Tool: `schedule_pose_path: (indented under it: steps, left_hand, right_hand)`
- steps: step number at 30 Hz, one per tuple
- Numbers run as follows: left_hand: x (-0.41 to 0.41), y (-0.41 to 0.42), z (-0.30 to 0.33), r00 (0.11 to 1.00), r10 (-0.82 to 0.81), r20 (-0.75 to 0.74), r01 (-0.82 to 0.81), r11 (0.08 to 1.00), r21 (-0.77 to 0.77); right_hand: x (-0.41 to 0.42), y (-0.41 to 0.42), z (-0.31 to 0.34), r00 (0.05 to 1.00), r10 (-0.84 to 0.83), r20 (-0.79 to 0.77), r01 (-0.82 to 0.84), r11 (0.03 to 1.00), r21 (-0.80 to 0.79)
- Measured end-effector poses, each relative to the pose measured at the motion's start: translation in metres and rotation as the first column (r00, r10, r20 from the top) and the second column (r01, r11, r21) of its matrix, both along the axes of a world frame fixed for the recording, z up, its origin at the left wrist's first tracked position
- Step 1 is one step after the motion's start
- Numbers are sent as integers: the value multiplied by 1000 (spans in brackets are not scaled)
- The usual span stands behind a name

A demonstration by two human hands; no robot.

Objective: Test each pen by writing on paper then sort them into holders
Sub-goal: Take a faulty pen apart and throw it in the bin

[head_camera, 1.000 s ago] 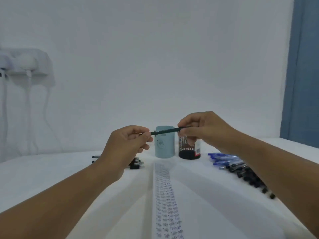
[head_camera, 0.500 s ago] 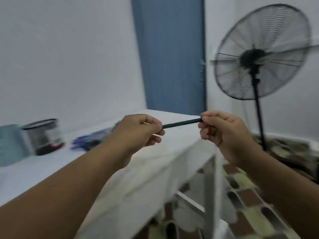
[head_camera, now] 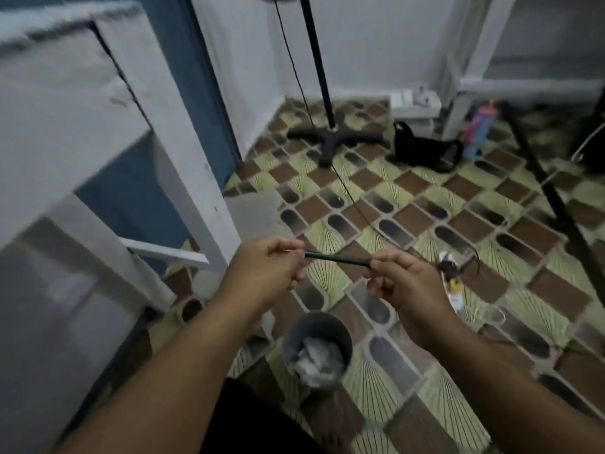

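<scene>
No legible text, label, brand, number or sign in the head view. Frame is motion-blurred. The colourful pink-and-blue package (head_camera: 478, 131), standing on the floor just right of the black bag (head_camera: 422, 149), carries printing, but it is too blurred to read. The white box (head_camera: 414, 101) behind the black bag shows no readable marking. The small yellow-and-white item (head_camera: 453, 286) on the floor, nearer than the black bag, may bear print; cannot tell. The dark pen (head_camera: 337, 259) shows no readable marking.
</scene>
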State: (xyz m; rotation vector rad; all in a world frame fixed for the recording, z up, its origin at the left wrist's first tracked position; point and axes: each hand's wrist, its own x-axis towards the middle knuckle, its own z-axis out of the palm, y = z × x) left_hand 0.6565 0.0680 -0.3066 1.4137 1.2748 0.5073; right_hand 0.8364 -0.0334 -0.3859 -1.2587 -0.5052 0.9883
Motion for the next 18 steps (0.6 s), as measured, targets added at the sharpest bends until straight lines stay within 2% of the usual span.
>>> schedule_pose_path:
  steps: [5,8,10,14,16,18]
  left_hand:
    - [-1,-3,-89,997,-14,-75,-4,973,-231]
    - [-15,-1,-116,991,-23,-135,-19,953,-302]
    - [-25,4,-124,985,-5,-171,-48,953,-300]
    - [-42,14,-138,975,38,-219,-99,957,-273]
    - [-47,16,-144,975,42,-218,-103,956,-274]
    - [-50,15,-148,973,42,-229,-104,959,-264]
  right_hand:
    - [-7,-18,-85,998,-14,55,27,969,-245]
    - [-18,-16,-125,991,11,131,40,924,-379]
    - [-27,-9,-150,985,67,160,12,893,-449]
    - [-45,6,-211,957,278,82,-174,778,-603]
    - [-50,6,-232,932,346,106,-187,711,-677]
    - [-51,6,-239,916,376,139,-175,687,-705]
